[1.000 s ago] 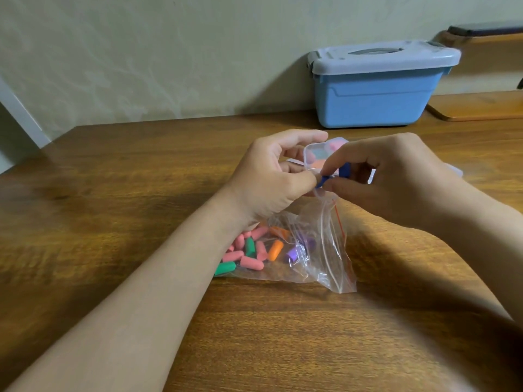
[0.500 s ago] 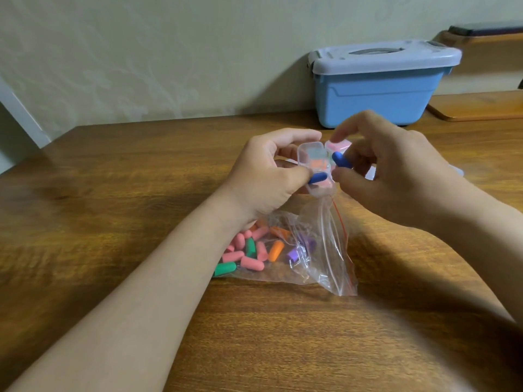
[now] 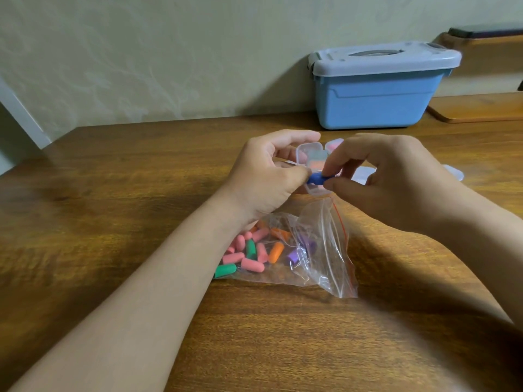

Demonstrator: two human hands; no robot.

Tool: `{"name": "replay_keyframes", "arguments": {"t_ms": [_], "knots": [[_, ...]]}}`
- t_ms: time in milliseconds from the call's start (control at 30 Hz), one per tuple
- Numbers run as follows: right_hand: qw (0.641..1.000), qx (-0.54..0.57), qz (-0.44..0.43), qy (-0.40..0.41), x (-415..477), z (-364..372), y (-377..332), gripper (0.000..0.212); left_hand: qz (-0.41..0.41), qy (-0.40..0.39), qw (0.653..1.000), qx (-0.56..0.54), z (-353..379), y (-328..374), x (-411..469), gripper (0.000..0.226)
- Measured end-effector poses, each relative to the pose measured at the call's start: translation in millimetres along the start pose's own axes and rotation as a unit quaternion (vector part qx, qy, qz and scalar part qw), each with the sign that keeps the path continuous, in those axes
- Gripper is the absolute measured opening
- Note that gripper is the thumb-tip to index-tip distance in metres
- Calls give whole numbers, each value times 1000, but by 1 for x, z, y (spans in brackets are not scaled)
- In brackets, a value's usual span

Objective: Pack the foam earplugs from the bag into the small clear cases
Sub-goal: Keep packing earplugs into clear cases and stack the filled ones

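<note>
Our left grip (image 3: 266, 176) holds the clear case (image 3: 310, 152) and our right grip (image 3: 390, 182) pinches 1 blue earplug (image 3: 316, 178), which could spring out onto the desk (image 3: 141, 193) if pushed crookedly.

A brown wooden table (image 3: 113, 193) meets a pale green wall (image 3: 141, 52).

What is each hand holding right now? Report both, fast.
Left hand: grips the small clear case.
Right hand: pinches a blue foam earplug at the case.
</note>
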State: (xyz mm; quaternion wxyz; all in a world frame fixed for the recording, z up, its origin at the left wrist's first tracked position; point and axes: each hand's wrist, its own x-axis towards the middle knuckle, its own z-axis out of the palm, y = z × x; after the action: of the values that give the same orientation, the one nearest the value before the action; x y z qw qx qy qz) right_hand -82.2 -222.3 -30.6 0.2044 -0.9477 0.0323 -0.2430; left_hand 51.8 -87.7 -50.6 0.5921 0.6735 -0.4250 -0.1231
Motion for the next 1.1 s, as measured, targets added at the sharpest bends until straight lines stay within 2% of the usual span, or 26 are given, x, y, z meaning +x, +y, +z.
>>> {"name": "replay_keyframes", "arguments": {"t_ms": [400,800,933,1100], "knots": [[999,-30,-35,19,0,3,3,13,-3,-3,1000,5,-1,2,-1,44],[998,-10,-16,52,1,4,4,14,-1,12,1000,2,-1,0,0,42],[1000,19,4,15,0,-2,3,22,-5,23,1000,-3,-3,0,1,38],[1000,-17,-7,10,1,2,2,25,-22,10,999,-21,-2,4,0,34]]}}
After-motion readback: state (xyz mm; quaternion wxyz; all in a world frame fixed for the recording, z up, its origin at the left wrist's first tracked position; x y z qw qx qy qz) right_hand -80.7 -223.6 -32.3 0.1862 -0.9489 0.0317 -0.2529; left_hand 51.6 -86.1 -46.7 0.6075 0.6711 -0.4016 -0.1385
